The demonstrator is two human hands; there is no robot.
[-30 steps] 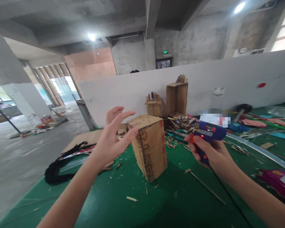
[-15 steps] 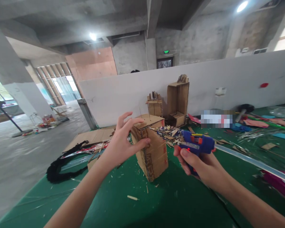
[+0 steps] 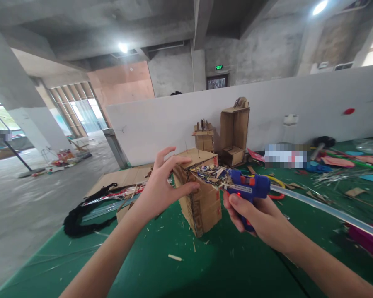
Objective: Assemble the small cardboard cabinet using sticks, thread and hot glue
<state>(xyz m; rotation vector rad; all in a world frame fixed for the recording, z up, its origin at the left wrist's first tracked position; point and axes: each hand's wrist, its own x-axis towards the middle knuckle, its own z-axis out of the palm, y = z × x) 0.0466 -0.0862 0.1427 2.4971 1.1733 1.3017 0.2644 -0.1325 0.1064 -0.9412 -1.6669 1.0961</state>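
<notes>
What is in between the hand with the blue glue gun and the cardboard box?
In the head view, only the glue gun itself: held in the right hand, its nozzle, caked with scraps, reaches to the cardboard box. The left hand grips the box's other side.

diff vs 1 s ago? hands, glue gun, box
The left hand closed from hovering open onto the cardboard box, now gripping its upper left edge. The right hand carried the blue glue gun leftward, bringing its debris-covered tip up to the box top. The box stayed upright on the green table.
</notes>
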